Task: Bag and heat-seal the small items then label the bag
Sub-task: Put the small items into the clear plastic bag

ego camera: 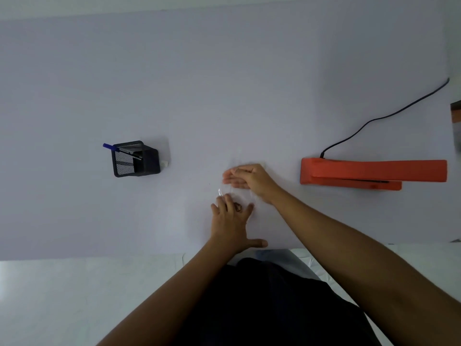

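Head view, orange heat sealer (373, 174) right, mesh pen holder (135, 159) left

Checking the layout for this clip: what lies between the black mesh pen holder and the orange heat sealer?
In the head view, both hands: left hand nearer, right hand beyond, working a barely visible clear bag. Otherwise bare table.

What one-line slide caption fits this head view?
Both hands, left and right, handle a clear bag between a mesh pen holder and an orange heat sealer.
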`<state>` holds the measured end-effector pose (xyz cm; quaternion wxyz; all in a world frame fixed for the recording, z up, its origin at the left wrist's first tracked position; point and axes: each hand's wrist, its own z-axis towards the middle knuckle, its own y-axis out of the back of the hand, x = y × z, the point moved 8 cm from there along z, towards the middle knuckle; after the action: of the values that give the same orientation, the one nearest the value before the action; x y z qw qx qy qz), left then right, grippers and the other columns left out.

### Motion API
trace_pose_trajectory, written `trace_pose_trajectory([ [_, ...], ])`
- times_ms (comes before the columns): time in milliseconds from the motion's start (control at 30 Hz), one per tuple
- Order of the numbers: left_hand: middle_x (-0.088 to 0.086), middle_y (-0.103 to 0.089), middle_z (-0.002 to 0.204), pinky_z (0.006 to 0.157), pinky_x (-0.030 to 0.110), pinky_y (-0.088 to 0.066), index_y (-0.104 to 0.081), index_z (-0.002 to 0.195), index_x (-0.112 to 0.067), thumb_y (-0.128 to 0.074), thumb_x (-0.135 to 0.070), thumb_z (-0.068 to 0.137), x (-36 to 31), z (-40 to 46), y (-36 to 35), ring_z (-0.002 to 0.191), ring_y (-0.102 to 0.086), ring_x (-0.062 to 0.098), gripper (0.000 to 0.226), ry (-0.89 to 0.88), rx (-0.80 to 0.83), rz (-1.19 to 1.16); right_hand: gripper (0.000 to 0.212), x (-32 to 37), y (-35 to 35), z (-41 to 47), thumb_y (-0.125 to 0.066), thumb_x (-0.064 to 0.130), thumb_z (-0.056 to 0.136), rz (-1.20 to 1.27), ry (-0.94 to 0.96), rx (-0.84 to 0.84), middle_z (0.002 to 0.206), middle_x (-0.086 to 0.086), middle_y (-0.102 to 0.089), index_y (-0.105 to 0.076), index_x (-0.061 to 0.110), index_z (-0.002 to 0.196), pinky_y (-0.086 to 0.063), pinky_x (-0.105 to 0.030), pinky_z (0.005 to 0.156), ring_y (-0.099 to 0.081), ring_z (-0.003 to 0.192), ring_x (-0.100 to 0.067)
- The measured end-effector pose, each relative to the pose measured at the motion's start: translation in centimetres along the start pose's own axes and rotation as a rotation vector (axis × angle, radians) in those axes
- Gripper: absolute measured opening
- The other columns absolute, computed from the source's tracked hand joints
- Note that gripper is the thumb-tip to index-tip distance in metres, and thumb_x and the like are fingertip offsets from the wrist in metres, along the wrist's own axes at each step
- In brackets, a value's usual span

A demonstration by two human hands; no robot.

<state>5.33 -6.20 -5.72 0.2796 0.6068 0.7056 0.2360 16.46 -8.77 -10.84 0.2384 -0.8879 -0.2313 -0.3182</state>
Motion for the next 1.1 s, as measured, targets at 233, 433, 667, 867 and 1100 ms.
trace_pose_trajectory([
  [233,0.032,-0.007,0.157,0.114,0.064,-0.018,-0.015,0.153,-0.035,-0.044,-0.096,0.061,0.1,0.0,0.1,0.142,-0.01,0.054,0.114,0.008,0.009,-0.022,0.032,4.2,3.1,3.4,-0.05,0.018,0.103,0.056,0.088,-0.115,0.111,-0.016,-0.075,-0.069,-0.005,0.113,-0.056,-0.035,0.096,-0.074,0.104,-0.024],
  [433,0.03,-0.004,0.159,0.116,0.065,-0.016,-0.013,0.154,-0.035,-0.043,-0.096,0.062,-0.1,0.1,0.0,0.144,-0.007,0.054,0.114,0.002,0.033,-0.022,0.031,4.5,3.7,2.9,-0.051,0.019,0.102,0.174,0.168,-0.205,0.112,-0.015,-0.075,-0.071,-0.003,0.112,-0.054,-0.035,0.098,-0.072,0.107,-0.024],
  [667,0.032,-0.012,0.157,0.111,0.063,-0.022,-0.014,0.154,-0.034,-0.037,-0.098,0.06,0.0,0.1,-0.2,0.142,-0.016,0.052,0.116,-0.003,-0.024,0.028,0.031,-1.1,1.8,-2.8,-0.046,0.015,0.105,0.095,0.02,-0.093,0.11,-0.017,-0.075,-0.07,-0.004,0.113,-0.056,-0.038,0.096,-0.073,0.106,-0.028],
  [867,0.028,-0.014,0.158,0.111,0.063,-0.022,-0.013,0.155,-0.034,-0.035,-0.099,0.06,0.0,0.3,-0.4,0.142,-0.015,0.05,0.117,-0.006,-0.021,0.045,0.034,-2.6,0.7,-3.3,-0.043,0.014,0.106,0.016,-0.026,-0.027,0.108,-0.019,-0.075,-0.069,-0.006,0.113,-0.059,-0.036,0.092,-0.074,0.1,-0.028],
  [1100,0.032,-0.012,0.155,0.111,0.063,-0.022,-0.012,0.154,-0.035,-0.042,-0.096,0.061,0.0,0.1,-0.4,0.141,-0.015,0.053,0.116,-0.008,-0.01,0.065,0.034,1.5,4.1,0.5,-0.047,0.016,0.104,0.076,0.045,-0.13,0.11,-0.02,-0.074,-0.068,-0.008,0.113,-0.057,-0.038,0.094,-0.074,0.101,-0.029],
])
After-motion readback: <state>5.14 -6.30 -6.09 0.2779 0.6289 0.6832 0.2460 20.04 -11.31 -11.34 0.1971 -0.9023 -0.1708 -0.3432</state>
